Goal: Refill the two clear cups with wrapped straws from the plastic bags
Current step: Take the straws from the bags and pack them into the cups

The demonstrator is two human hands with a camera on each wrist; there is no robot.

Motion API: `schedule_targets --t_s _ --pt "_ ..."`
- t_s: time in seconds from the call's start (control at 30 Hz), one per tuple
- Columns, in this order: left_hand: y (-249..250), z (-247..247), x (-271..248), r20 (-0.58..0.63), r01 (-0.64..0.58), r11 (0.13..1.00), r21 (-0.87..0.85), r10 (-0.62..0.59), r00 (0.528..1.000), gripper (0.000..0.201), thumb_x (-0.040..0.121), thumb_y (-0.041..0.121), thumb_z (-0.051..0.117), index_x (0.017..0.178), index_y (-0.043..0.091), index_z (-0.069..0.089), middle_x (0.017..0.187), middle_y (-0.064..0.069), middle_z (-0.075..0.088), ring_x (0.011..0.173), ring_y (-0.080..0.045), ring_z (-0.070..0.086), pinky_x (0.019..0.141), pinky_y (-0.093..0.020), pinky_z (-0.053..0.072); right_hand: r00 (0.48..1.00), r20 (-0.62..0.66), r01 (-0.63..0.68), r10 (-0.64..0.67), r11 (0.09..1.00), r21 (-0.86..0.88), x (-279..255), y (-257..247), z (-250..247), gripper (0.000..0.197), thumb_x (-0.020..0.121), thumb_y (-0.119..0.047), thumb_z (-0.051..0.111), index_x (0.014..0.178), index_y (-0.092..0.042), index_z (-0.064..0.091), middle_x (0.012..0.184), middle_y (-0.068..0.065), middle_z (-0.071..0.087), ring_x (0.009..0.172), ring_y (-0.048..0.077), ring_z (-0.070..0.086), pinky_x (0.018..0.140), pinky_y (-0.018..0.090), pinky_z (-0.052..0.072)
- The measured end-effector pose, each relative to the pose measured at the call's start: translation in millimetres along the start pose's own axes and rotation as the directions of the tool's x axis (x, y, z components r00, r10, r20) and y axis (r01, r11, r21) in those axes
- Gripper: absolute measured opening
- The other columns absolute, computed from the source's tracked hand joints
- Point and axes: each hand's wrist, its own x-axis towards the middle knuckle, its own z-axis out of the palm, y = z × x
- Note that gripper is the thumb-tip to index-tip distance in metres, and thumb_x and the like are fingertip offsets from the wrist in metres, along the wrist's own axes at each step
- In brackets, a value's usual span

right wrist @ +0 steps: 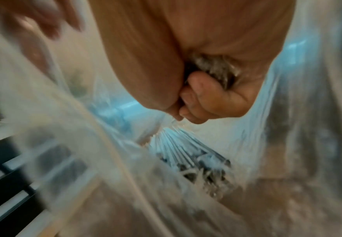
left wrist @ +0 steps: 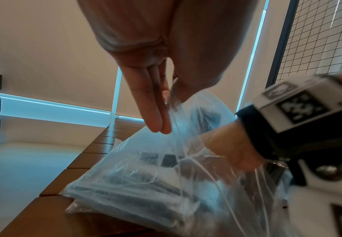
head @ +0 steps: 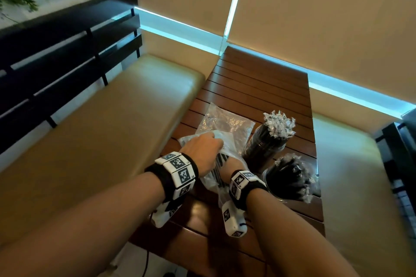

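A clear plastic bag [head: 210, 181] of black wrapped straws [head: 219, 164] lies on the wooden table [head: 258, 78]. My left hand [head: 202, 146] pinches the bag's upper edge [left wrist: 174, 99] between thumb and forefinger, its other fingers [left wrist: 153, 112] straight. My right hand [head: 225, 169] is inside the bag, fingers curled round a bunch of wrapped straws [right wrist: 212, 69]; more straws [right wrist: 192, 160] lie below it. Two clear cups stand to the right, both holding wrapped straws: the far cup [head: 265, 146] and the near cup [head: 290, 177].
A flattened, crinkled plastic bag [head: 225, 119] lies on the table just beyond my left hand. Cushioned benches flank the table on the left [head: 101, 119] and right [head: 349, 164]. Beyond the far end of the table are window blinds.
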Motion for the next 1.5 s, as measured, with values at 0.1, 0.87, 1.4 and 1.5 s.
schedule_targets --t_s 0.1,0.87,1.4,1.5 --pt "-1 3 8 -0.008 0.045 0.999 -0.026 -0.045 0.999 0.013 0.091 0.014 0.056 0.100 0.017 0.064 0.100 -0.005 0.057 0.090 -0.028 0.061 0.070 -0.031 0.044 1.000 -0.023 -0.010 0.009 1.000 -0.028 -15 2 -20 0.025 0.096 -0.022 0.053 0.115 -0.008 0.061 0.119 0.011 0.063 0.111 0.028 0.060 0.085 0.031 0.047" --pt "69 -11 55 0.188 0.023 0.963 -0.268 0.029 0.982 0.069 0.068 0.042 0.056 0.133 0.019 0.050 0.132 -0.004 0.055 0.123 -0.024 0.052 0.103 -0.041 0.044 0.817 -0.571 0.089 -0.079 0.996 -0.011 -158 95 -170 0.016 0.099 -0.039 0.047 0.088 -0.026 0.044 0.072 -0.007 0.052 0.063 0.015 0.053 0.058 0.030 0.045" --pt "106 -57 72 -0.144 0.004 0.582 -0.813 -0.207 0.968 0.045 0.086 0.052 0.064 0.058 0.018 0.052 0.054 0.004 0.054 0.051 -0.011 0.051 0.053 -0.021 0.042 0.557 -0.819 0.603 -0.134 0.743 0.289 -128 71 -151 0.026 0.098 -0.041 0.043 0.115 -0.022 0.051 0.107 -0.007 0.057 0.093 0.000 0.055 0.077 0.019 0.045" --pt "106 -48 66 -0.201 -0.086 0.772 -0.630 -0.055 0.978 0.047 0.087 0.044 0.067 0.051 0.020 0.047 0.048 0.009 0.045 0.042 -0.004 0.039 0.042 -0.014 0.028 0.355 -0.931 0.683 -0.090 0.704 0.193 -136 65 -188 0.032 0.103 -0.032 0.037 0.120 -0.013 0.054 0.107 -0.001 0.058 0.091 0.005 0.054 0.076 0.013 0.039"
